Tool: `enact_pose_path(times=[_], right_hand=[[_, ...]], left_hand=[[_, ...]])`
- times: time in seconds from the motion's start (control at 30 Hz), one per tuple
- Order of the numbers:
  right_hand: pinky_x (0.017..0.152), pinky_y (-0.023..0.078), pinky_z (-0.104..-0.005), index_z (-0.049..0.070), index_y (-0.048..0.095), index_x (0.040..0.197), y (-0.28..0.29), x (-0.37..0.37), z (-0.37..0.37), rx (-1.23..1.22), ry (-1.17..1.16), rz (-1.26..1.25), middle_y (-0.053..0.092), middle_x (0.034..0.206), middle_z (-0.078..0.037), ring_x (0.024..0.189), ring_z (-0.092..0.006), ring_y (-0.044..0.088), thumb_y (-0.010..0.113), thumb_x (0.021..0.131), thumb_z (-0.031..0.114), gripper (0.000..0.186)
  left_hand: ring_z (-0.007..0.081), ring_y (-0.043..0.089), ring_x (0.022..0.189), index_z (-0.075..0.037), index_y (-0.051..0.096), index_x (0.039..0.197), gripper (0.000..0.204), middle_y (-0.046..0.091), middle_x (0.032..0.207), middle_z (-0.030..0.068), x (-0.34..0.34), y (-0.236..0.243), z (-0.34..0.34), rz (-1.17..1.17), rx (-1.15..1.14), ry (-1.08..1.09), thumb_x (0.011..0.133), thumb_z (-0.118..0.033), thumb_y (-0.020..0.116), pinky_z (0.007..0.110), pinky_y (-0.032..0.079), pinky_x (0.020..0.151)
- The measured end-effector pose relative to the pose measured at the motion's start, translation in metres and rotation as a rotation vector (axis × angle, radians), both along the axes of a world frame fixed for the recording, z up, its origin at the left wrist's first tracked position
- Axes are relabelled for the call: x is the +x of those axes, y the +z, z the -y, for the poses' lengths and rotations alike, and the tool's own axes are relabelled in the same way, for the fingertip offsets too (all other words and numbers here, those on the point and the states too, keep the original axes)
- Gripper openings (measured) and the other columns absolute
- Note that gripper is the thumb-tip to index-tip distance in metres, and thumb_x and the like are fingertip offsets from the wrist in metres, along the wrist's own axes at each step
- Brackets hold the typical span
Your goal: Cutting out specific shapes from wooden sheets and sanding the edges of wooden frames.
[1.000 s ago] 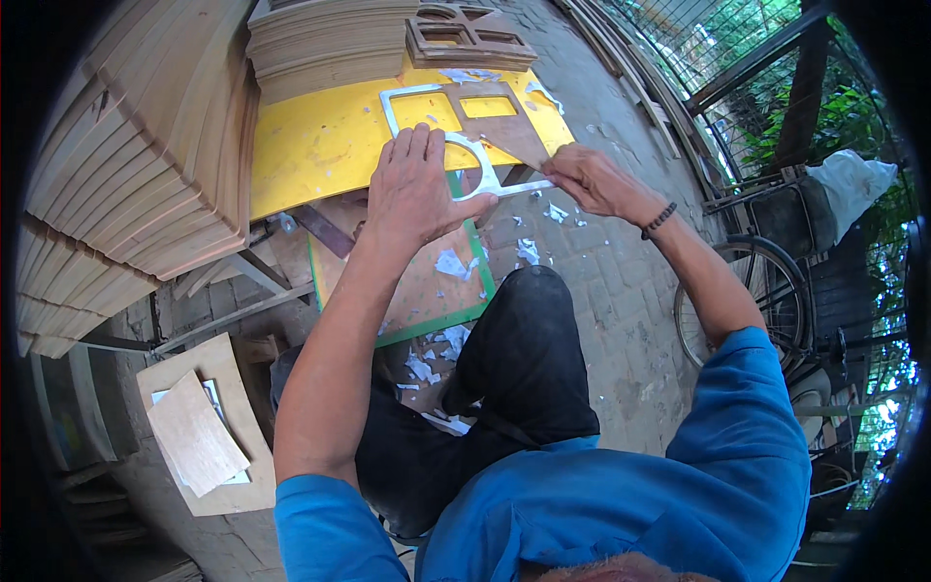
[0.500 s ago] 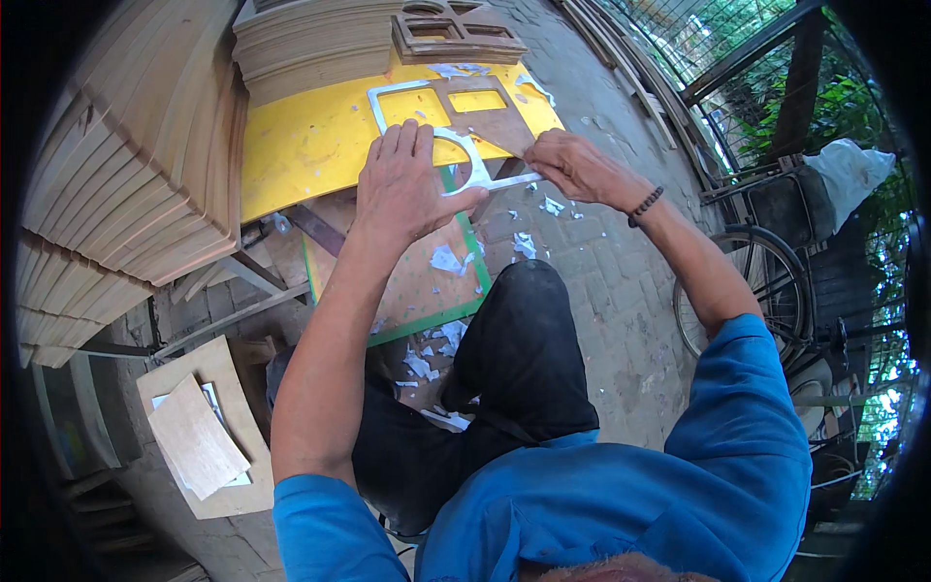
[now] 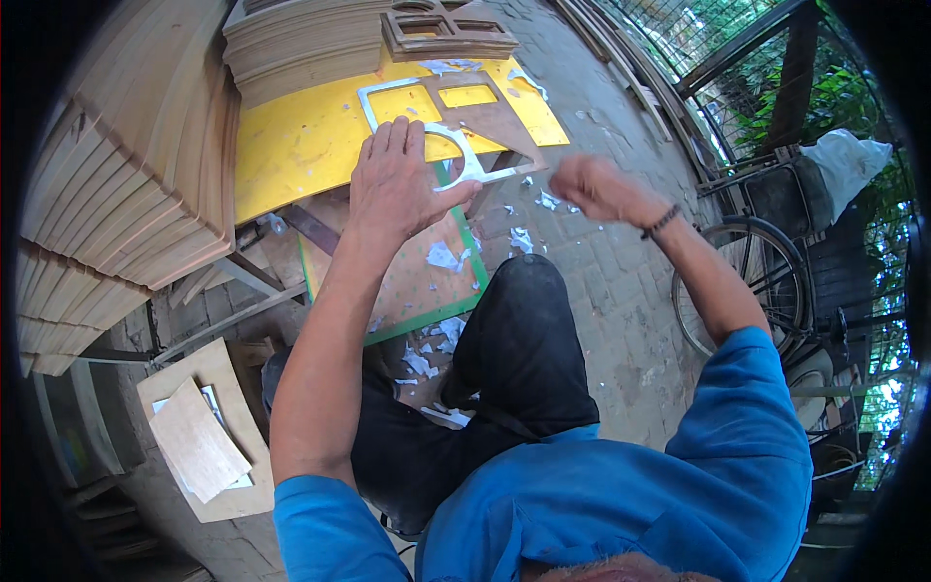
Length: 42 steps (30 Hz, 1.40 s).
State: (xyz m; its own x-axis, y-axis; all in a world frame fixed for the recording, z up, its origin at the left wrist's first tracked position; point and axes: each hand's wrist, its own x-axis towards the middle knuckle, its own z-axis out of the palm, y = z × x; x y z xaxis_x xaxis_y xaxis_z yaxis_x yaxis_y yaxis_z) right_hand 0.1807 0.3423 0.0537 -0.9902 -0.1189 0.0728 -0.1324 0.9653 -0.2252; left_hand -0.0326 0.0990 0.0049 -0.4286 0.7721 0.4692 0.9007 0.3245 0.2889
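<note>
My left hand (image 3: 396, 182) lies on a brown cut-out panel (image 3: 497, 122) edged with white, its fingers stretched over the left part and its thumb beside a rounded opening. The panel rests on a yellow board (image 3: 291, 155) and reaches past its near edge. My right hand (image 3: 603, 190) is off the panel's right corner, fingers curled but smeared by motion, so I cannot tell what is in them. White paper scraps (image 3: 444, 256) lie on a green-edged board (image 3: 383, 291) below and around on the paving.
Tall wooden panel stacks (image 3: 145, 194) stand left, more cut-out frames (image 3: 451, 39) at the back. Loose boards (image 3: 199, 436) lie lower left. A bicycle (image 3: 737, 281) with a white sack (image 3: 844, 170) stands right, by long planks (image 3: 621, 68) and a wire fence. My bent knee (image 3: 524, 310) is below.
My right hand has let go of the panel's white edge at the corner and moved right. My left hand stays on the panel. The whole view has shifted slightly.
</note>
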Motion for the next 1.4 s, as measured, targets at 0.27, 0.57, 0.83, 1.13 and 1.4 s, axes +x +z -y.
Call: enact_pose_path(times=[0.27,0.57,0.83,1.13,1.4], right_hand=[[0.067,0.049,-0.0327,-0.002,0.068,0.099,-0.004,0.035,0.027,-0.427,-0.590,-0.181,0.067,0.083,-0.011,0.075,-0.0187,0.065,0.062,0.095,0.010,0.014],[0.078,0.050,-0.0473,-0.002,0.066,0.093,-0.041,-0.035,0.039,0.055,-0.504,-0.439,0.064,0.091,-0.021,0.092,-0.0405,0.062,0.062,0.088,0.005,0.010],[0.076,0.050,-0.0446,-0.001,0.067,0.096,-0.051,-0.043,0.095,-0.080,-0.319,-0.591,0.065,0.090,-0.020,0.090,-0.0388,0.063,0.063,0.090,0.005,0.009],[0.075,0.048,-0.0467,0.001,0.064,0.090,-0.056,-0.065,0.129,-0.015,-0.370,-0.573,0.062,0.089,-0.020,0.087,-0.0385,0.061,0.063,0.087,0.005,0.005],[0.077,0.048,-0.0493,0.001,0.060,0.090,-0.053,-0.048,0.088,0.050,-0.577,-0.470,0.060,0.088,-0.021,0.086,-0.0378,0.059,0.062,0.085,0.006,0.008]], left_hand=[[0.0355,0.052,0.123,0.009,0.055,0.128,0.094,0.056,0.130,0.0227,0.000,-0.009,-0.005,-0.074,0.076,0.003,0.075,-0.067,0.071,0.043,0.041,0.105],[0.0318,0.056,0.108,0.007,0.057,0.120,0.086,0.059,0.112,0.0178,0.009,-0.002,-0.019,-0.135,0.151,0.029,0.074,-0.064,0.074,0.041,0.044,0.096],[0.0348,0.057,0.111,0.008,0.056,0.124,0.087,0.060,0.117,0.0199,0.003,-0.006,-0.007,-0.045,0.102,0.012,0.077,-0.063,0.073,0.043,0.045,0.099],[0.0340,0.059,0.113,0.007,0.062,0.118,0.057,0.064,0.119,0.0205,-0.019,-0.011,-0.003,-0.004,0.137,-0.031,0.098,-0.045,0.052,0.042,0.045,0.101],[0.0351,0.059,0.121,-0.002,0.062,0.129,0.039,0.062,0.132,0.0203,-0.025,0.006,0.002,0.148,-0.045,-0.075,0.102,-0.024,0.044,0.044,0.048,0.102]])
